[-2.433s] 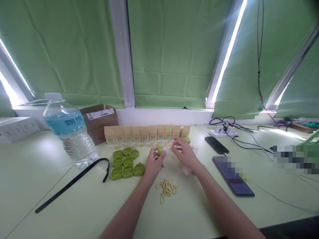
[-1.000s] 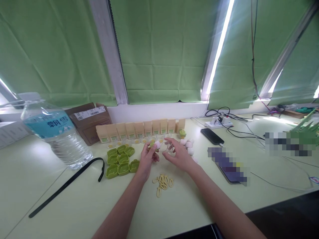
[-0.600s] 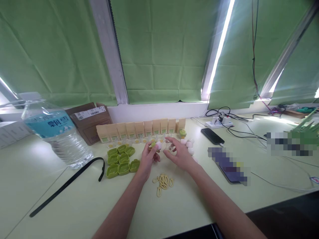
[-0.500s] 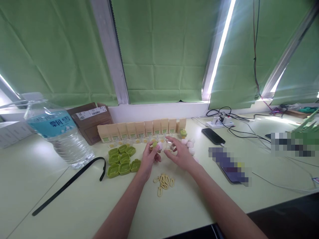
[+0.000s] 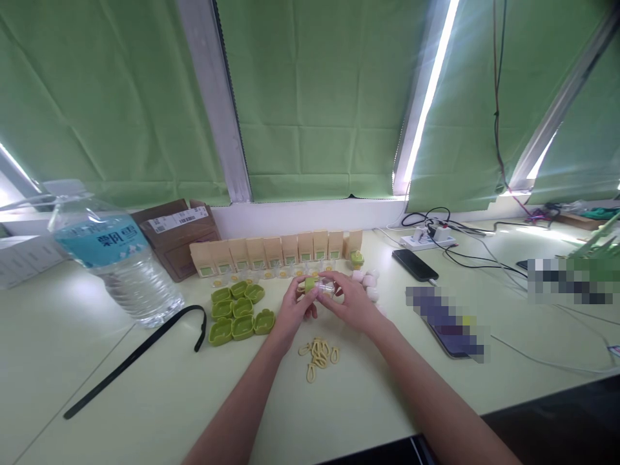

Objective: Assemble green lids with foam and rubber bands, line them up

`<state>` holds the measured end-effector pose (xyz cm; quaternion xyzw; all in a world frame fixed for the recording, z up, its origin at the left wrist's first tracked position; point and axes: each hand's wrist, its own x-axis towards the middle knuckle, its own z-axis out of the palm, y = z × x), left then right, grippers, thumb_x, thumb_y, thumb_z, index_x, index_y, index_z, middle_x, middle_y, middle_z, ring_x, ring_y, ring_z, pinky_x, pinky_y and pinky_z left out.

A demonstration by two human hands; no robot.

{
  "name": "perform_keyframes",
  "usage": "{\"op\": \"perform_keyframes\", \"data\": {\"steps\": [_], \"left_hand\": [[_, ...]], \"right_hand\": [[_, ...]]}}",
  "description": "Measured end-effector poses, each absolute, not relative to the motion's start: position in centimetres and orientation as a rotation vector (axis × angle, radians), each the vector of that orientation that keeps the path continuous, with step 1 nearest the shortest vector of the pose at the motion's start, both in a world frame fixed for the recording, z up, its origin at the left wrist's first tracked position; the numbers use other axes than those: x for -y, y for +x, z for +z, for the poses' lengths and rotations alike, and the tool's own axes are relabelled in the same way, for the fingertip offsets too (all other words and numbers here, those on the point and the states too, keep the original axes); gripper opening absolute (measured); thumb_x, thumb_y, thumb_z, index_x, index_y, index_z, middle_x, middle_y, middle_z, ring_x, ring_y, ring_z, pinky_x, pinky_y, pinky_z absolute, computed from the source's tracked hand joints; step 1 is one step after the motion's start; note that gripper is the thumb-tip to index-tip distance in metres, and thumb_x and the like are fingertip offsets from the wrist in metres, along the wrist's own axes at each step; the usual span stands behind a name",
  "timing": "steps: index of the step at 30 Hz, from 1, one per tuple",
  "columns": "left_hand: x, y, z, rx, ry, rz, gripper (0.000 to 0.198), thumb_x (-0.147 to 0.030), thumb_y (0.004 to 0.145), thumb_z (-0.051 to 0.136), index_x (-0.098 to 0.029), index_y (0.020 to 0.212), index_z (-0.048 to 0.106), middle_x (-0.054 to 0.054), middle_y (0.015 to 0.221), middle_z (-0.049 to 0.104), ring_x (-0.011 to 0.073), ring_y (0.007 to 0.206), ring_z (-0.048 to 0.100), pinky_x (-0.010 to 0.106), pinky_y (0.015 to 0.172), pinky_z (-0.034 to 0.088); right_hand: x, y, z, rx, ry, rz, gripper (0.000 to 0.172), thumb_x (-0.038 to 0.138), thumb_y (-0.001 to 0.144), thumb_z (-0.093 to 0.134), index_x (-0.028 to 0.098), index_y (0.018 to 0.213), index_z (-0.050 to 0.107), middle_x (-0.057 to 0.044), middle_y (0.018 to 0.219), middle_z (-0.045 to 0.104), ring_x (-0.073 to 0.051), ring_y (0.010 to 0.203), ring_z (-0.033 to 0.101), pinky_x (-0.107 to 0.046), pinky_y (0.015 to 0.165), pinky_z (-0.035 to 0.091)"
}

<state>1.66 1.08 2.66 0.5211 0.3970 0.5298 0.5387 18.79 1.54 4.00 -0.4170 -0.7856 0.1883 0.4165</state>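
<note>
My left hand (image 5: 293, 310) is closed around a small green cap (image 5: 310, 283). Fingers of my right hand (image 5: 351, 298) grip a small clear plastic cup (image 5: 327, 287), which meets the cap; whether the two are joined I cannot tell. Left of my hands sit several green moulded pieces (image 5: 242, 327) with hollow tops. Yellow loops (image 5: 320, 352) lie in a loose pile nearer to me. Beside my right hand are several pale pink rounded pieces (image 5: 371, 281), partly hidden. A finished-looking green-topped piece (image 5: 357, 259) stands behind them.
Kraft-paper packets (image 5: 271, 250) line the back, small clear parts before them. At left are a large water bottle (image 5: 116, 252), a cardboard box (image 5: 181, 239) and a black strap (image 5: 140, 355). Two phones, one black (image 5: 414, 265), and a power strip (image 5: 426, 239) lie right.
My right hand has moved left, bringing the clear cup against the green cap in my left hand. The white piece seen on the cap now lies behind the cup and fingers.
</note>
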Motion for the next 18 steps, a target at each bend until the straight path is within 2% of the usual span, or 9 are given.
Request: {"op": "perform_keyframes", "data": {"steps": [9, 18], "left_hand": [[-1.22, 1.62, 2.81, -0.930, 1.270, 1.217, 0.050, -0.048, 0.079, 0.069, -0.023, 0.117, 0.050, -0.004, 0.076, 0.056, 0.0082, 0.052, 0.055, 0.021, 0.050, 0.040], [-0.98, 1.56, 2.99, -0.939, 1.300, 1.192, 0.054, -0.049, 0.079, 0.069, -0.022, 0.122, 0.051, -0.003, 0.074, 0.056, 0.0083, 0.051, 0.054, 0.021, 0.050, 0.040]], "right_hand": [[-1.65, 18.95, 4.00, 1.976, -1.062, 0.490, 0.043, 0.050, 0.091, 0.057, 0.028, 0.128, 0.057, -0.007, 0.123, 0.063, -0.021, 0.098, 0.063, -0.036, 0.079, 0.055], [-1.47, 18.87, 4.34, 1.986, -1.006, 0.484, 0.038, 0.044, 0.092, 0.057, 0.028, 0.127, 0.059, -0.006, 0.119, 0.065, -0.019, 0.096, 0.062, -0.034, 0.077, 0.055]]}}
